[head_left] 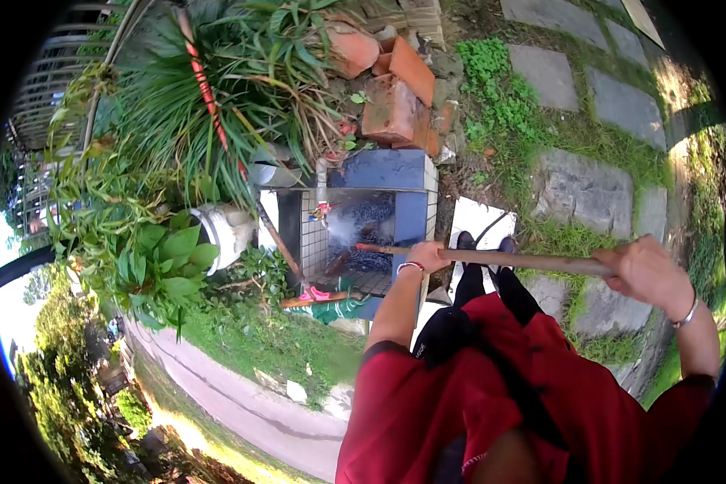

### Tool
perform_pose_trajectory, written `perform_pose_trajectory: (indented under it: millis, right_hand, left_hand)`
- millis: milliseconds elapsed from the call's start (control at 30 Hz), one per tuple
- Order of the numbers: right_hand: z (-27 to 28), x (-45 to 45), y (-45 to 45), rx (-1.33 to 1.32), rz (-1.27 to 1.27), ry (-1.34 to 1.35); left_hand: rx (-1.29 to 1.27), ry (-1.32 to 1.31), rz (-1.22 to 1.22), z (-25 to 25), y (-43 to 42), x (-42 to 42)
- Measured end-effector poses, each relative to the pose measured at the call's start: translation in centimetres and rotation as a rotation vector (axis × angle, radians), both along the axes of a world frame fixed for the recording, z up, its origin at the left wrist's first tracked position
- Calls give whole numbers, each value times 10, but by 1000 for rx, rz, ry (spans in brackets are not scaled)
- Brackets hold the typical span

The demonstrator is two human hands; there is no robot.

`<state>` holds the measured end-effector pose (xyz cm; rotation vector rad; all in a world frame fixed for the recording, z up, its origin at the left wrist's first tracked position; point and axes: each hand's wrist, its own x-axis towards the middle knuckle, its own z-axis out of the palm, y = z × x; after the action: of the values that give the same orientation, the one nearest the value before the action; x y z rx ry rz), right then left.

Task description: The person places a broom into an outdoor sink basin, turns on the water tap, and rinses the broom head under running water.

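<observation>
A: Where is the pole [524, 260]?

B: Across the middle of the frame, running from right of centre to the tiled basin [410, 168]. Its reddish end is over the basin, close to the splashing water [343, 230]. Spray blurs things in there, so I can't tell what that end touches.

A: And the hands?

B: Both on it. The left hand [429, 256] is near the centre, its grip folded round the shaft just beside the basin's edge. The right hand [645, 274] is at right, its grip wrapped round the other end — the two sit well apart.

A: Where does the water come from?

B: It looks like the tap [323, 211] at the basin's left side, though the spray makes the outlet hard to see.

A: What's around it?

B: Orange bricks [395, 113] at upper centre, a white pot [224, 234] at left, and a green cloth-like piece [339, 308] just below the basin, with something pink [319, 294] beside it. The person's shoes [465, 240] show right of centre — near a white slab [472, 218].
</observation>
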<state>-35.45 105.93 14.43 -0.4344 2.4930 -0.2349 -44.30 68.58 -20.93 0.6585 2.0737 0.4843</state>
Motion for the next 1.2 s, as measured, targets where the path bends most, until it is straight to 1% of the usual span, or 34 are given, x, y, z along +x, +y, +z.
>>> perform_pose_trajectory:
  millis: [33, 100, 167, 233, 300, 333, 367, 400, 467, 500, 533, 633, 700, 767, 833, 900, 967, 1033, 1100, 1167, 1200]
  right_hand:
    - [-16, 20, -2, 4, -28, -11]
    - [-61, 78, 5, 292, -12, 83]
    - [-79, 114, 43, 253, -53, 57]
    - [-79, 150, 92, 293, -217, -180]
    - [-69, 188, 141, 297, -237, -180]
    - [-69, 200, 158, 290, -248, -173]
    - [-69, 211, 173, 349, -255, -217]
    - [-74, 220, 183, 406, -266, -266]
    - [-105, 235, 193, 372, -261, -220]
    - [-119, 237, 195, 350, -245, -170]
    - [-120, 228, 187, 355, -242, -143]
    - [-126, 213, 184, 310, -215, -158]
    - [-132, 213, 188, 337, -201, -175]
    - [-129, 208, 191, 371, -174, -180]
    - [-110, 178, 165, 264, -198, -64]
    - [-99, 137, 121, 122, -152, 10]
    - [-106, 103, 68, 163, -10, 73]
    - [-106, 87, 64, 136, 9, 86]
    - [-97, 83, 61, 108, 17, 105]
    - [-66, 87, 76, 84, -38, -182]
    - [-52, 97, 86, 91, -32, -186]
  left_hand:
    - [-45, 12, -16, -12, -6, 6]
    - [-92, 2, -75, -36, 6, 34]
    - [-108, 1, -165, -53, 26, 58]
    - [-54, 18, -265, -24, 72, 81]
    - [-33, -60, -291, -18, 110, 107]
    - [12, -103, -299, 7, 124, 105]
    - [58, -150, -305, 28, 135, 106]
    - [46, -147, -325, 25, 138, 109]
    - [-6, -130, -321, 24, 133, 110]
    - [-46, -110, -304, 23, 130, 110]
    - [-84, -118, -290, 21, 125, 107]
    - [-117, -138, -285, 22, 122, 100]
    - [-126, -153, -276, 23, 124, 99]
    - [-107, -116, -266, 15, 125, 96]
    - [-73, -81, -214, 3, 114, 91]
    - [-52, 63, -112, -2, 101, 76]
    - [-11, 197, -115, -13, 79, 63]
    - [-47, 173, -36, -12, 68, 57]
    - [36, 138, -28, -9, 66, 61]
    - [76, 123, -57, -14, 81, 76]
    - [61, 35, -123, 8, 95, 79]
